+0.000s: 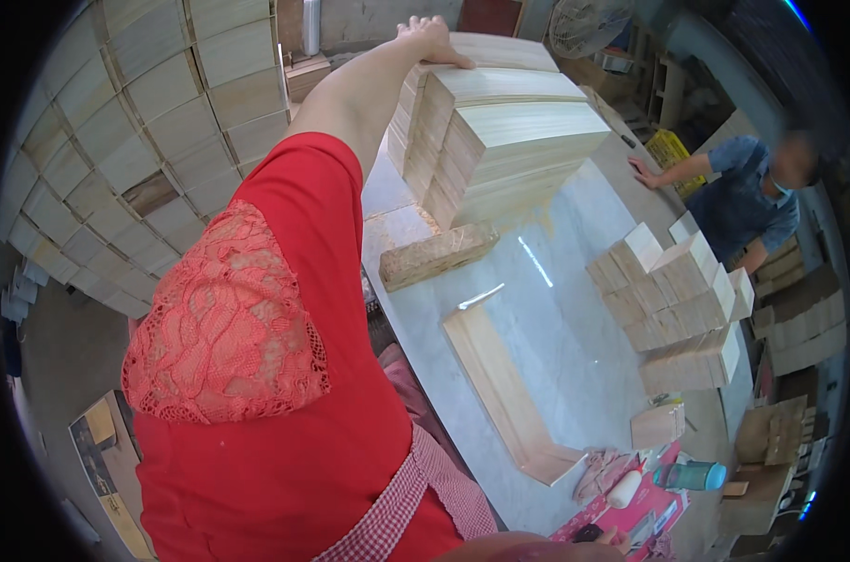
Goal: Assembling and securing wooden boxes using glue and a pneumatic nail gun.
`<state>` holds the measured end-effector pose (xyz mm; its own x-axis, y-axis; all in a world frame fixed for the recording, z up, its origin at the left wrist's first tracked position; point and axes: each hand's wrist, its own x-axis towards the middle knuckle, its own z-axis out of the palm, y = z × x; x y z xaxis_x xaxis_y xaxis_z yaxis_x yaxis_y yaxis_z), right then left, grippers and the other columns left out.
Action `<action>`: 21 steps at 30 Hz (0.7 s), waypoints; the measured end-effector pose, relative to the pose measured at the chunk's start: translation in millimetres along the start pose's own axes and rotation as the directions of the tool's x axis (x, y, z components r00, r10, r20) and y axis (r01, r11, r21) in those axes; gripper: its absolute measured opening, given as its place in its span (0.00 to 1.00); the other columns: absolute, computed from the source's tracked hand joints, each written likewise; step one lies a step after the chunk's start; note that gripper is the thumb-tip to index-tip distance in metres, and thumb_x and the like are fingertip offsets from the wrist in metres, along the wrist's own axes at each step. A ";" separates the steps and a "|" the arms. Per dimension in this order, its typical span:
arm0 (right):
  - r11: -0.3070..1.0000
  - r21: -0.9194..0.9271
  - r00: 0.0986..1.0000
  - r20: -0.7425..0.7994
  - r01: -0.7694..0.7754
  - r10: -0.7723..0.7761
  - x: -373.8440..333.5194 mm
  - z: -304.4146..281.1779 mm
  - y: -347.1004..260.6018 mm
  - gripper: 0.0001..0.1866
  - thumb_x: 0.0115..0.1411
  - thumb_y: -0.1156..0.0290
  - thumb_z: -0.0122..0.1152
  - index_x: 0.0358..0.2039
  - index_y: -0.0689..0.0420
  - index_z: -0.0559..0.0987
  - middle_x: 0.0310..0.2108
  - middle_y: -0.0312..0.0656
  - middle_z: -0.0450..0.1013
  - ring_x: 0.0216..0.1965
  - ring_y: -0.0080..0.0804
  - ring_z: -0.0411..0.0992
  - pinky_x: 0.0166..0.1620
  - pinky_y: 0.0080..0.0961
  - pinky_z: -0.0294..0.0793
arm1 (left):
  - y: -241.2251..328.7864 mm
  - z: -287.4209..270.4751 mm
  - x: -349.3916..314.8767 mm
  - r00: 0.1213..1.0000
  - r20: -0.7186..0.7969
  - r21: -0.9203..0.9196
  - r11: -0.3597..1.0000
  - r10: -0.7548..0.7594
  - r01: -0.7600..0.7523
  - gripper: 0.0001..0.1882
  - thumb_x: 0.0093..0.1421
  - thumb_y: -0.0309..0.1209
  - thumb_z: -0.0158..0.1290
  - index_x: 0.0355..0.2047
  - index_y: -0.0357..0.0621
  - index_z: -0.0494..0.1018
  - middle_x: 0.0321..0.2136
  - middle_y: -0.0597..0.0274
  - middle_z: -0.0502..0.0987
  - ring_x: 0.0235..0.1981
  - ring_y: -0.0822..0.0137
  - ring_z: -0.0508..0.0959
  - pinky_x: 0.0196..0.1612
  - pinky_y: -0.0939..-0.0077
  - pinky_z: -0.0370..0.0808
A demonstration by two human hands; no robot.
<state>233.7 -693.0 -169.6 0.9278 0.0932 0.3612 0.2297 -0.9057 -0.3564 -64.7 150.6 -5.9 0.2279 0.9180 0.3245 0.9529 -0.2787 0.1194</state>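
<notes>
My left arm stretches far forward, and my left hand (428, 43) rests on the far top corner of a tall stack of pale wooden boards (528, 126), thumb and fingers spread apart. Only a few fingers of my right hand (616, 540) show at the lower edge, beside a small black item (588, 533); their grip is hidden. On the grey-white tabletop (565, 328) a long wooden board (500, 384) meets a short wooden piece (551, 464) at its near end, forming an L. A rough wooden block (439, 255) lies before the stack.
Small wooden pieces stand piled (668, 290) at the right, near a co-worker (743, 197) whose hand touches the table. A white squeeze bottle (624, 489), teal bottle (692, 476) and pink cloth (601, 473) lie at the near right. Stacked wooden panels (153, 122) rise at the left.
</notes>
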 end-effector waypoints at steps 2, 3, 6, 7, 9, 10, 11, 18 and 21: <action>0.999 0.006 0.999 -0.013 -0.047 0.047 -2.2 -1.7 -8.4 0.18 0.55 0.61 0.67 0.40 0.61 0.79 0.38 0.54 0.76 0.40 0.48 0.73 0.47 0.39 0.74 | 0.7 -14.6 -18.2 0.986 -0.163 0.045 0.999 0.032 -0.024 0.44 0.46 0.71 0.57 0.48 0.44 0.75 0.49 0.57 0.78 0.53 0.55 0.74 0.57 0.57 0.66; 1.000 0.020 0.996 -0.085 0.009 -0.007 0.3 0.0 -17.1 0.17 0.56 0.63 0.66 0.39 0.63 0.79 0.37 0.54 0.76 0.39 0.48 0.73 0.46 0.39 0.74 | 2.8 -25.0 -28.7 0.953 -0.291 0.097 0.994 0.081 -0.055 0.39 0.47 0.67 0.58 0.45 0.45 0.76 0.47 0.59 0.78 0.51 0.56 0.75 0.54 0.59 0.67; 0.965 0.173 0.964 -0.215 0.195 -0.156 27.7 15.8 -8.0 0.15 0.61 0.65 0.63 0.37 0.66 0.77 0.36 0.51 0.75 0.38 0.42 0.74 0.44 0.35 0.74 | 11.8 -43.2 -56.4 0.834 -0.511 0.202 0.972 0.208 -0.119 0.29 0.51 0.60 0.61 0.39 0.48 0.77 0.42 0.63 0.78 0.46 0.58 0.76 0.49 0.62 0.67; 0.919 0.304 0.958 -0.212 0.252 -0.192 35.4 22.4 8.7 0.15 0.64 0.64 0.61 0.39 0.66 0.76 0.36 0.48 0.75 0.39 0.36 0.74 0.45 0.31 0.73 | 13.9 -40.6 -61.6 0.769 -0.571 0.058 0.948 0.288 -0.312 0.31 0.45 0.54 0.65 0.40 0.42 0.75 0.42 0.53 0.76 0.48 0.54 0.74 0.50 0.58 0.68; 0.852 0.499 0.983 0.006 0.158 -0.185 10.8 2.0 -98.0 0.15 0.67 0.66 0.57 0.43 0.68 0.75 0.38 0.45 0.75 0.39 0.32 0.72 0.45 0.27 0.73 | 9.6 -41.9 -103.9 0.515 -0.735 0.137 0.840 0.441 -0.525 0.26 0.45 0.47 0.66 0.38 0.43 0.74 0.40 0.55 0.75 0.45 0.55 0.74 0.47 0.59 0.67; 0.779 0.615 0.987 0.010 0.122 -0.162 -2.2 5.0 -128.8 0.15 0.68 0.66 0.56 0.45 0.68 0.76 0.40 0.43 0.75 0.38 0.30 0.73 0.46 0.26 0.73 | 19.8 -40.3 -135.1 0.290 -0.795 0.319 0.774 0.532 -0.547 0.18 0.52 0.47 0.63 0.37 0.52 0.75 0.37 0.66 0.77 0.40 0.61 0.75 0.43 0.64 0.65; 0.696 0.713 0.968 0.109 0.081 -0.224 -6.5 16.1 -143.8 0.16 0.69 0.67 0.53 0.49 0.67 0.75 0.41 0.42 0.75 0.40 0.29 0.73 0.48 0.26 0.74 | 16.9 -35.6 -167.9 0.274 -0.788 0.323 0.748 0.552 -0.580 0.18 0.50 0.46 0.64 0.38 0.55 0.76 0.39 0.69 0.77 0.44 0.63 0.74 0.47 0.65 0.63; 0.127 0.905 0.815 0.421 -0.405 -0.398 -63.2 18.0 -258.6 0.25 0.73 0.59 0.43 0.58 0.68 0.68 0.46 0.54 0.76 0.42 0.38 0.79 0.45 0.29 0.79 | 47.5 -5.4 -318.1 0.113 -0.806 0.231 0.485 0.581 -0.844 0.17 0.44 0.33 0.65 0.37 0.59 0.76 0.36 0.76 0.73 0.40 0.69 0.69 0.45 0.68 0.58; 0.151 0.926 0.874 0.376 -0.346 -0.306 -72.9 11.4 -254.3 0.23 0.72 0.60 0.45 0.55 0.68 0.70 0.44 0.52 0.76 0.39 0.37 0.79 0.40 0.27 0.81 | 58.3 4.7 -340.5 0.165 -0.827 0.110 0.442 0.538 -0.890 0.17 0.46 0.32 0.64 0.38 0.58 0.76 0.36 0.76 0.73 0.39 0.68 0.69 0.45 0.69 0.58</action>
<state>111.0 -464.8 -115.1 0.8517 0.5144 0.1005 -0.0141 0.2142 -0.9767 -85.9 -176.9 -113.8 0.3844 -0.2318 0.8936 0.2405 -0.9094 -0.3394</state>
